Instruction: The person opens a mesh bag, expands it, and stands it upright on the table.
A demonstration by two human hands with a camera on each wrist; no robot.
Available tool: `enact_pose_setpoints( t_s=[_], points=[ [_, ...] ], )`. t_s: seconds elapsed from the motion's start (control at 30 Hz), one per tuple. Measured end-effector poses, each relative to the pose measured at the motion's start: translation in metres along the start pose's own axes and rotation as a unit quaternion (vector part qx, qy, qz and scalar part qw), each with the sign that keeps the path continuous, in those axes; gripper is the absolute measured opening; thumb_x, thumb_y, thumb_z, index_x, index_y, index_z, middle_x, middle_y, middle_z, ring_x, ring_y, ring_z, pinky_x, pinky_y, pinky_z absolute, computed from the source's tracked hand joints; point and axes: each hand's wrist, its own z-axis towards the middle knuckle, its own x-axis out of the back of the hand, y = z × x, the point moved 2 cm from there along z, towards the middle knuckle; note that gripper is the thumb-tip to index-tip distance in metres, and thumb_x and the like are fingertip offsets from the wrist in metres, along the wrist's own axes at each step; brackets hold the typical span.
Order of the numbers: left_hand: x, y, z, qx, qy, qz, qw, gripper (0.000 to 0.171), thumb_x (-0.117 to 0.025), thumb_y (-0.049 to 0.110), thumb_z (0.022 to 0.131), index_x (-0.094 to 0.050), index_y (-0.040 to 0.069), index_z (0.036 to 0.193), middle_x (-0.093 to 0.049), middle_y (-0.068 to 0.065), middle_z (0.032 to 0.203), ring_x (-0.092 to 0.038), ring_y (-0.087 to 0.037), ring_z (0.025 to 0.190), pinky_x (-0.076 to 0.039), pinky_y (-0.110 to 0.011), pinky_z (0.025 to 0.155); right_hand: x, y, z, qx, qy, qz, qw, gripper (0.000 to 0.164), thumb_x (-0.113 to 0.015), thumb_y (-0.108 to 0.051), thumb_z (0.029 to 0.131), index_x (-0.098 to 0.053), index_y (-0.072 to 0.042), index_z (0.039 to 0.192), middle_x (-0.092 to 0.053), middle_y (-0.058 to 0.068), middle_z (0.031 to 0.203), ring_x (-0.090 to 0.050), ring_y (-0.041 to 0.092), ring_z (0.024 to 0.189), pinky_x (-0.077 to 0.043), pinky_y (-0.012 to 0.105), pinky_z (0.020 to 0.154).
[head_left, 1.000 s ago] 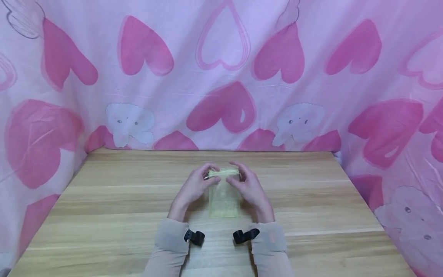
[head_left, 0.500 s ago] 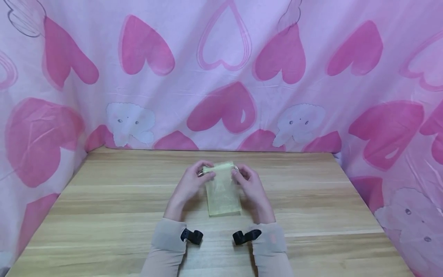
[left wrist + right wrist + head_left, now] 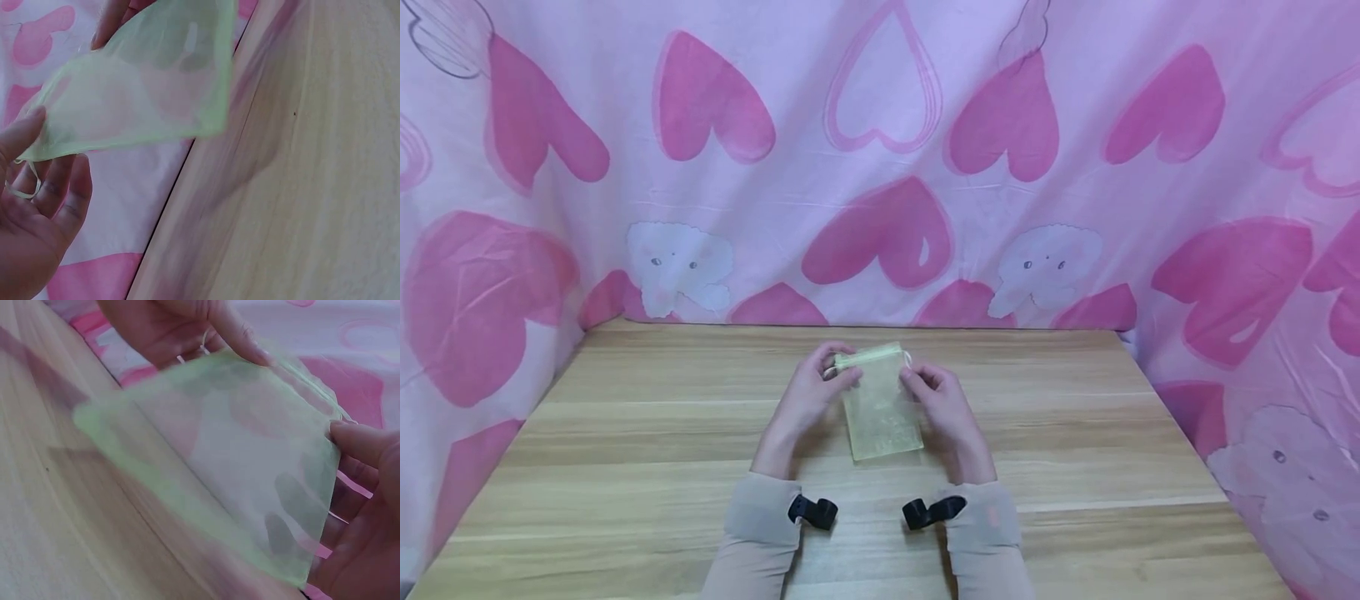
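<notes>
A sheer pale yellow-green drawstring pouch (image 3: pixel 882 408) hangs between both hands, its gathered mouth toward the far side and slightly tilted. My left hand (image 3: pixel 808 392) pinches its upper left edge, thumb in front and fingers behind. On the other side, my right hand (image 3: pixel 942 400) pinches the upper right edge. A thin drawstring loop (image 3: pixel 32 181) sticks out by the left fingers. Through the mesh of the pouch (image 3: pixel 212 450) in the right wrist view, fingers of the right hand (image 3: pixel 365 506) show behind it. The pouch looks flat.
A wood-grain table (image 3: pixel 647 442) lies under the hands. Behind it and along both sides hangs a pink curtain (image 3: pixel 880 225) printed with hearts. Each sleeve carries a black wrist camera (image 3: pixel 814 512).
The pouch has been raised and tilted, its left side lower at the mouth. My left hand has moved slightly left and away, and the right hand has shifted from the mouth to the right edge.
</notes>
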Motion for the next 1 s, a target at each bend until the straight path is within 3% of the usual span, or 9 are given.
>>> enact_pose_setpoints(
  t_s=[0.23,0.33,0.47,0.57,0.67,0.8,0.87,1.0],
  points=[
    [0.0,-0.002,0.002,0.018,0.009,-0.042,0.9989,0.057,-0.069,0.021,0.093,-0.042,0.014,0.143,-0.058,-0.016,0.127,-0.066,-0.027,0.097,-0.052,-0.047,0.089,0.003,-0.001,0.002,0.006,0.02,0.061,0.998,0.022,-0.064,-0.024,0.096,-0.064,-0.005,0.085,-0.05,0.0,0.074,-0.047,0.013,0.07,-0.042,0.024,0.061],
    [0.0,0.003,-0.001,0.037,-0.001,-0.053,0.9979,0.059,-0.066,0.021,0.095,-0.037,0.011,0.146,-0.053,-0.02,0.132,-0.065,-0.03,0.098,-0.05,-0.052,0.091,0.004,-0.002,0.002,0.001,0.038,0.085,0.996,0.02,-0.064,-0.022,0.096,-0.064,-0.006,0.085,-0.05,0.0,0.074,-0.047,0.013,0.07,-0.043,0.024,0.062],
    [-0.001,-0.001,-0.001,0.053,-0.015,-0.039,0.9977,0.054,-0.061,0.022,0.098,-0.04,0.003,0.145,-0.056,-0.022,0.128,-0.065,-0.03,0.098,-0.049,-0.049,0.093,0.006,-0.003,0.002,-0.011,0.057,0.137,0.989,0.017,-0.064,-0.018,0.096,-0.064,-0.007,0.085,-0.053,0.0,0.077,-0.05,0.013,0.073,-0.046,0.025,0.066],
    [-0.003,-0.011,0.001,0.05,-0.021,-0.015,0.9984,0.046,-0.059,0.023,0.099,-0.05,-0.001,0.136,-0.063,-0.019,0.117,-0.065,-0.03,0.097,-0.051,-0.045,0.09,0.008,-0.005,0.001,-0.002,0.068,0.135,0.988,0.014,-0.063,-0.015,0.097,-0.064,-0.006,0.087,-0.056,0.001,0.079,-0.053,0.012,0.074,-0.048,0.025,0.069],
    [-0.006,-0.011,0.001,0.048,-0.031,0.007,0.9983,0.039,-0.059,0.024,0.099,-0.058,-0.004,0.127,-0.067,-0.016,0.107,-0.065,-0.031,0.097,-0.052,-0.044,0.089,0.011,-0.007,0.001,0.01,0.075,0.124,0.989,0.014,-0.062,-0.016,0.097,-0.064,-0.005,0.089,-0.058,0.001,0.08,-0.055,0.012,0.076,-0.05,0.026,0.07],
    [-0.009,-0.012,0.0,0.052,-0.056,0.024,0.9968,0.032,-0.059,0.022,0.099,-0.064,-0.004,0.118,-0.068,-0.012,0.099,-0.064,-0.032,0.096,-0.051,-0.046,0.089,0.01,-0.004,0.001,0.018,0.078,0.15,0.985,0.017,-0.065,-0.022,0.096,-0.064,-0.006,0.09,-0.058,0.0,0.081,-0.056,0.012,0.074,-0.05,0.026,0.069],
    [-0.009,-0.013,-0.001,0.054,-0.069,0.028,0.9957,0.029,-0.059,0.021,0.099,-0.065,-0.004,0.114,-0.068,-0.011,0.096,-0.064,-0.033,0.094,-0.052,-0.044,0.087,0.012,0.008,0.007,0.038,0.068,0.196,0.978,0.016,-0.065,-0.021,0.095,-0.066,-0.006,0.091,-0.059,0.0,0.082,-0.057,0.012,0.073,-0.051,0.026,0.067],
    [-0.01,-0.014,-0.001,0.052,-0.086,0.033,0.9944,0.029,-0.059,0.018,0.099,-0.065,-0.005,0.114,-0.068,-0.011,0.095,-0.064,-0.034,0.091,-0.054,-0.041,0.083,0.012,0.014,0.01,0.046,0.07,0.23,0.969,0.017,-0.067,-0.023,0.095,-0.067,-0.006,0.093,-0.06,0.001,0.084,-0.057,0.013,0.074,-0.051,0.027,0.068]
  ],
)
